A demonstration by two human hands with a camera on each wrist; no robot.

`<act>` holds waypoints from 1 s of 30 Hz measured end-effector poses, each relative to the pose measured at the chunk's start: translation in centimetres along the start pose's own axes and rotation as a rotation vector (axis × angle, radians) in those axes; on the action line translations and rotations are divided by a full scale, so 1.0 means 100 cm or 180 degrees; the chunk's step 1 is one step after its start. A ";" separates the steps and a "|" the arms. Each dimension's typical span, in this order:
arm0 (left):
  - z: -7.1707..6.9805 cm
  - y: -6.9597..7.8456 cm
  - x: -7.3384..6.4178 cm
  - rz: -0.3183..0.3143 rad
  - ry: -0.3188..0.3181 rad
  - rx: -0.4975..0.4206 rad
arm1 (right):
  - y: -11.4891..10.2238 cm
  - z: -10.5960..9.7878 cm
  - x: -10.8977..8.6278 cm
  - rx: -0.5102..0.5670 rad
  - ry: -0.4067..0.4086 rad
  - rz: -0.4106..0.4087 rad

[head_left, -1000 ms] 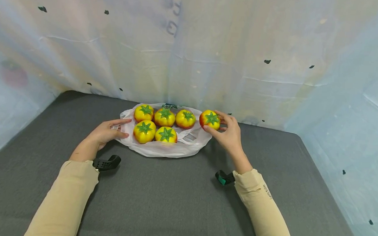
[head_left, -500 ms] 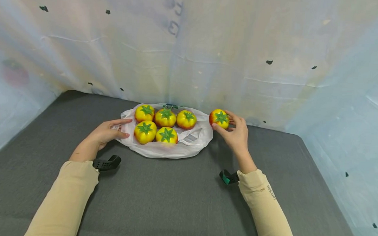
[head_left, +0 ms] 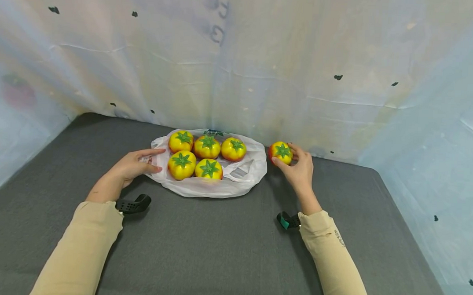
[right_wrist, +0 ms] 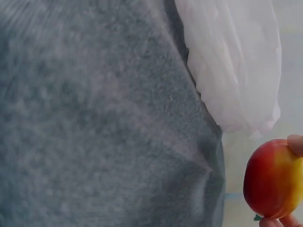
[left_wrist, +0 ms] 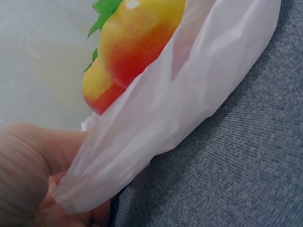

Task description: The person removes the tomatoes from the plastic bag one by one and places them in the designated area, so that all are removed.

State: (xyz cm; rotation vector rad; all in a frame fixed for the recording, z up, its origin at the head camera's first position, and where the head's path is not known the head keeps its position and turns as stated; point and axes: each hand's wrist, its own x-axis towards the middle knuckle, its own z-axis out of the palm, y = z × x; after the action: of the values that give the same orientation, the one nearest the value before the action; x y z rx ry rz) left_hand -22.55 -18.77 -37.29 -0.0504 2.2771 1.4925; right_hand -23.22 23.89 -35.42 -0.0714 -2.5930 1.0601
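Note:
In the head view a white plastic bag (head_left: 203, 190) lies spread with its mouth up. Several yellow-and-red tomatoes (head_left: 181, 165) with green leafy tops sit inside it. My left hand (head_left: 134, 166) pinches the bag's left rim; the left wrist view shows the thumb on one side of the plastic (left_wrist: 142, 132) and fingers behind it. To the right of the bag, my right hand (head_left: 299, 168) holds one more tomato (head_left: 280, 152) between thumb and fingers. In the right wrist view this tomato (right_wrist: 270, 182) is apart from the bag (right_wrist: 232, 71).
A dark grey cloth-covered table (head_left: 216, 252) lies under everything. Pale plastic sheeting (head_left: 263, 69) rises just behind the bag and on both sides. Black wrist straps (head_left: 134, 203) stick out from both cuffs.
My right hand has carried its tomato rightward, from the bag's right rim to a spot beyond it, and a little lower over the last half second. The left hand stays at the bag.

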 end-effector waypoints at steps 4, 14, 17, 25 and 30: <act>0.000 0.001 -0.001 0.0049 0.0010 -0.0008 | 0.002 0.001 0.001 -0.0008 -0.0058 0.0117; 0.000 -0.003 0.001 0.0060 0.0002 -0.0020 | 0.009 0.006 0.004 -0.0065 -0.0197 0.0334; 0.000 -0.003 0.001 0.0041 -0.0022 -0.0026 | 0.012 0.009 0.004 -0.0111 -0.0249 0.0377; 0.000 -0.003 0.002 0.0011 -0.0010 -0.0038 | 0.015 0.013 0.005 -0.0073 -0.0323 0.0403; 0.001 -0.002 0.001 0.0007 -0.0007 -0.0056 | 0.015 0.012 0.005 -0.0011 -0.0327 0.0402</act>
State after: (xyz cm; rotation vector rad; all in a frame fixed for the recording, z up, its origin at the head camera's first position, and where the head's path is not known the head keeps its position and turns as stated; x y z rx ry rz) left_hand -22.55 -18.79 -37.52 -0.0515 2.2630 1.5132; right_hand -24.20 24.23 -37.15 -0.1885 -2.7132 1.1307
